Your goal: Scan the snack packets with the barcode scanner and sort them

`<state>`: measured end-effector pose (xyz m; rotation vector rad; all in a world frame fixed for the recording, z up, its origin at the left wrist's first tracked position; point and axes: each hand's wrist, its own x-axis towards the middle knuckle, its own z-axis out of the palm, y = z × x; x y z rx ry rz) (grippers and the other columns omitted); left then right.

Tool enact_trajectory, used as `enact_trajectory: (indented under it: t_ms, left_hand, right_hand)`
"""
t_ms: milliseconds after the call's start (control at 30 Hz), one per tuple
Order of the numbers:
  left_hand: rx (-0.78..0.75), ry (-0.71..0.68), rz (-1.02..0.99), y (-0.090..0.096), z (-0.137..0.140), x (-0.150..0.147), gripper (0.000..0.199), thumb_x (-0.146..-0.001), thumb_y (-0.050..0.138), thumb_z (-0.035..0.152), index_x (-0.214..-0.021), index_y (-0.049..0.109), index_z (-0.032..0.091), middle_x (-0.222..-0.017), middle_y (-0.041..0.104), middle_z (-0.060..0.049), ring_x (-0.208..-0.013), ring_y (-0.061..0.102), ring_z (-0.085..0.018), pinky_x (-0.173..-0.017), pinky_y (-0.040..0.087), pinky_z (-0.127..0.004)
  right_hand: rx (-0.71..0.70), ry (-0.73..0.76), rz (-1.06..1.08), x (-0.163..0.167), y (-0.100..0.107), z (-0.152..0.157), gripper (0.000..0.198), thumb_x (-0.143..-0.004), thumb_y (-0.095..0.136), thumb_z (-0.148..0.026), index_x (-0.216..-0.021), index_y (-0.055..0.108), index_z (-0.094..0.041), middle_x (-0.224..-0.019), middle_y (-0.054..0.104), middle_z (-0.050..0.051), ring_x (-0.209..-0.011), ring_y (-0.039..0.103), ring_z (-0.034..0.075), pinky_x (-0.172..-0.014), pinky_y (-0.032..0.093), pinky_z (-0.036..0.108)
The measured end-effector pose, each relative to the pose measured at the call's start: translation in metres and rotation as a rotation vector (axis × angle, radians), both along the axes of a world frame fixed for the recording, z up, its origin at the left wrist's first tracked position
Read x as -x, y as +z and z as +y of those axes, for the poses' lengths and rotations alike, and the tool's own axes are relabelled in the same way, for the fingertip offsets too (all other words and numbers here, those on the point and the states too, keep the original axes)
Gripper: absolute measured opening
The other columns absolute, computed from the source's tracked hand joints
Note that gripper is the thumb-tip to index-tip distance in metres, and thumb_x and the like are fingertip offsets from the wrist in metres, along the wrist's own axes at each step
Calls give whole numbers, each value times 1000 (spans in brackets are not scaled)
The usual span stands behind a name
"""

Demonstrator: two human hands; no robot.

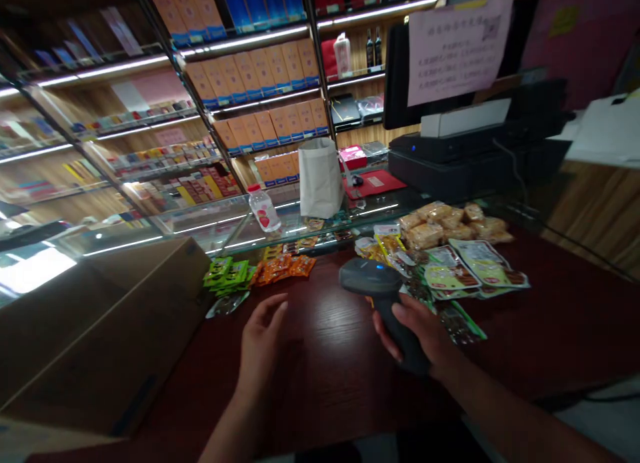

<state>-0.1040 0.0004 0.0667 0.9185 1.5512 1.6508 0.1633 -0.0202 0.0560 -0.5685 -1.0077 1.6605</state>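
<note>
Fingers (387, 339) of our right hand (423, 329) are wrapped around the handle of a dark barcode scanner (373, 279), its head above them over the worktop (325, 396). We record the left hand (257, 346) loosely curled, thumb and forefinger narrowly spaced. Beyond the left fingers lie orange packets (283, 269) and green packets (227, 276); farther left stands a cardboard box (115, 346). Beyond the right fingers we note wrapped bread (425, 236).

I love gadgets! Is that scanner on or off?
On, it seems: a blue light glows atop the scanner in the right hand.
</note>
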Motion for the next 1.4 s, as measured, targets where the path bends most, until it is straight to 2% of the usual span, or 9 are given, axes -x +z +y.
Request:
enact_trajectory:
  t_ms: [100,233,367,467,633,800,1000,1300,1400]
  left_hand:
    - [-38,-277,42,2,6,-63,15,-66,79,5,-72,76,18,-90,73,-7,-93,67,-19,-94,47,-25]
    - [-163,-533,458,-1,30,-126,9,-79,72,18,-81,78,24,-95,74,-8,-99,65,-23,-99,45,-34]
    - [35,-374,926,-1,62,-170,21,-85,67,37,-95,74,20,-109,68,-14,-111,58,-30,-100,42,-45]
    - [113,-247,1101,1,80,-196,44,-85,64,50,-116,66,19,-136,55,-19,-130,44,-35,-104,38,-50]
    - [223,-392,1271,7,104,-225,57,-84,58,62,-116,67,16,-158,32,-23,-148,20,-40,-114,15,-65]
    - [330,-417,1297,13,119,-233,51,-78,64,61,-105,72,18,-154,39,-22,-147,24,-41,-114,17,-65]
    - [327,-415,1283,7,122,-234,38,-77,67,50,-97,74,18,-147,48,-20,-143,32,-40,-115,20,-59]
    - [-25,-363,1038,2,122,-229,13,-82,63,28,-83,72,18,-113,70,-13,-117,56,-29,-102,38,-44]
    - [-189,-335,762,4,111,-202,13,-84,61,30,-79,66,19,-91,71,-7,-92,62,-22,-88,45,-37]
  right_hand:
    - [-47,-101,15,-22,14,-7,35,-84,70,-49,-97,64,-17,-72,67,1,-43,54,9,-38,41,19]
    - [-115,-261,-20,-53,36,-13,30,-87,67,-47,-87,64,-17,-68,66,1,-43,51,9,-39,40,20]
    - [-158,-384,-31,-81,52,-10,30,-89,63,-48,-91,66,-18,-59,63,0,-43,49,12,-39,39,22]
    - [-166,-445,18,-95,63,-7,31,-85,66,-50,-92,66,-19,-73,67,2,-43,48,12,-37,38,24]
    - [-218,-458,62,-107,93,-2,32,-85,63,-52,-91,65,-21,-77,63,1,-44,42,11,-38,38,26]
    - [-267,-381,96,-110,114,10,38,-82,66,-52,-103,65,-20,-76,64,0,-43,44,9,-38,36,22]
    - [-234,-293,44,-107,101,27,34,-84,66,-50,-95,65,-18,-71,68,2,-43,48,11,-37,39,21]
    - [-250,-174,-20,-97,88,44,31,-88,63,-48,-87,65,-17,-54,61,-2,-41,49,10,-38,39,19]
    - [-262,-98,-25,-90,89,46,31,-88,63,-49,-81,64,-18,-49,60,-2,-40,48,10,-37,38,18]
